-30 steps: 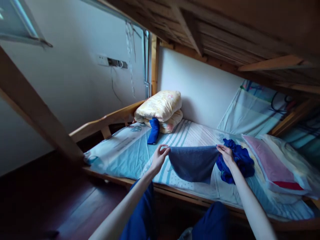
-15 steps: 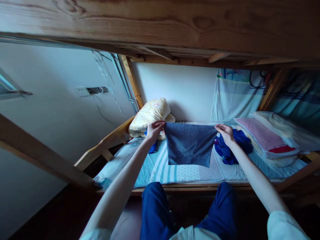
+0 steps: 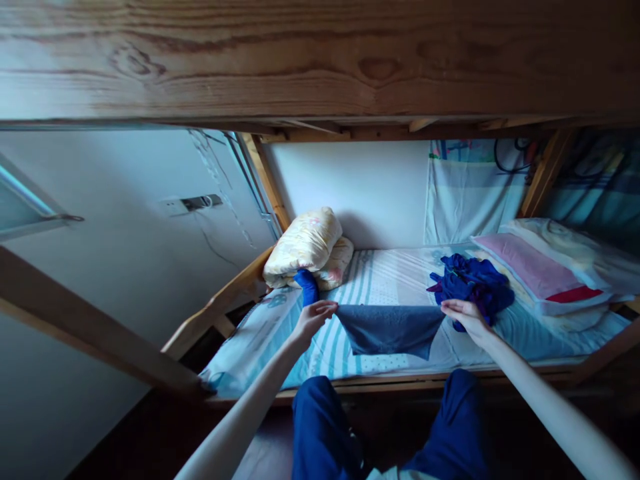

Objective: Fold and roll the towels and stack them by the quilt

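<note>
A grey-blue towel (image 3: 393, 331) is stretched between my two hands over the front part of the bed. My left hand (image 3: 314, 318) pinches its upper left corner, and my right hand (image 3: 466, 315) pinches the upper right one. The cloth hangs down from a nearly straight top edge, with its lower part billowing. Behind my right hand lies a crumpled heap of dark blue clothes (image 3: 470, 283). Beyond my left hand a rolled blue cloth (image 3: 307, 287) rests against a folded cream quilt (image 3: 305, 243).
The lower bunk mattress (image 3: 385, 273) has a striped, pale blue sheet. At the right lie a pink folded item in clear plastic (image 3: 533, 263) and bedding. A thick wooden beam (image 3: 320, 63) crosses overhead; a wooden post (image 3: 90, 327) slants at the left.
Both hands have come down and closer to me with the towel, which now appears shorter and billows. The camera view has tilted slightly upward.
</note>
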{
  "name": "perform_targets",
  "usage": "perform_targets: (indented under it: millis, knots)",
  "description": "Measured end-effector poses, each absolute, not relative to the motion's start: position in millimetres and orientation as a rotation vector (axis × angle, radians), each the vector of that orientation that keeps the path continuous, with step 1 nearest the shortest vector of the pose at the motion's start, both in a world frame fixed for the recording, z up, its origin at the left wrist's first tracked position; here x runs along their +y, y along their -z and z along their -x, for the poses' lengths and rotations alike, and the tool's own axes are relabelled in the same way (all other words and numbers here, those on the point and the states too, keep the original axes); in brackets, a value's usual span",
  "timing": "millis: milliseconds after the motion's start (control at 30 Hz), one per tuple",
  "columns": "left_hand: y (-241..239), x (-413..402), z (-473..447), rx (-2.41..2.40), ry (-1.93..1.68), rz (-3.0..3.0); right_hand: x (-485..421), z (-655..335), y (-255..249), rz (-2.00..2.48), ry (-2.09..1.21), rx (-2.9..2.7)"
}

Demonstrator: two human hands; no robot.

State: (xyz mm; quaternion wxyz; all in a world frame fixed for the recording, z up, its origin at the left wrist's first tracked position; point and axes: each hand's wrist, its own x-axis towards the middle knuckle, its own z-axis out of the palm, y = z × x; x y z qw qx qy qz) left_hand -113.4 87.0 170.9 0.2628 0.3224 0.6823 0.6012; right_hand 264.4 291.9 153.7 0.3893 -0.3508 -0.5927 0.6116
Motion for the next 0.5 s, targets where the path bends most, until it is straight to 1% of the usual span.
perform_targets:
  millis: [100,233,400,500]
  knots:
    - [-154,72,107,1.807,-1.596,-0.794,283,-280,-142,0.966,-1.664,-1.506]
    - [-141,69,105,1.75,-1.586,-0.702,282,-284,-139,1.012,-1.772,-1.486]
    - [-120,87,112,1.654,-1.557,-0.668,302,-266,-131,1.041,-1.801,-1.475]
    - [-112,110,120,1.645,-1.515,-0.699,322,-242,-121,1.097,-1.759,-1.474]
